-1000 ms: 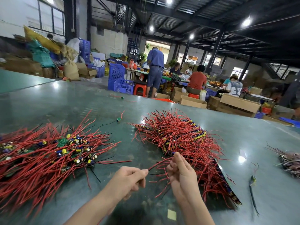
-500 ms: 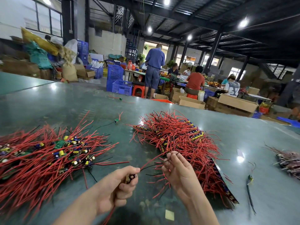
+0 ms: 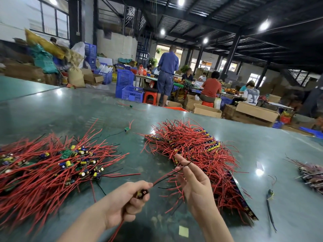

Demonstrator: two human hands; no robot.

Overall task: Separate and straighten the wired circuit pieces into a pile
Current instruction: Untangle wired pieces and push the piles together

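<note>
1. Left hand (image 3: pixel 125 203), lower centre: fingers clenched around a wired circuit piece (image 3: pixel 142 193).
2. Right hand (image 3: pixel 195 187), raised beside it: fingers pinching that piece's red wires (image 3: pixel 164 178) taut above the bench (image 3: pixel 70 112).

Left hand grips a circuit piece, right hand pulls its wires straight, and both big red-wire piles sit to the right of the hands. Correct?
Not quite. The head view shows one big pile to the left of the hands and the other pile ahead and right. The rest holds: the left hand grips the circuit piece, and the right hand pulls its wires.
</note>
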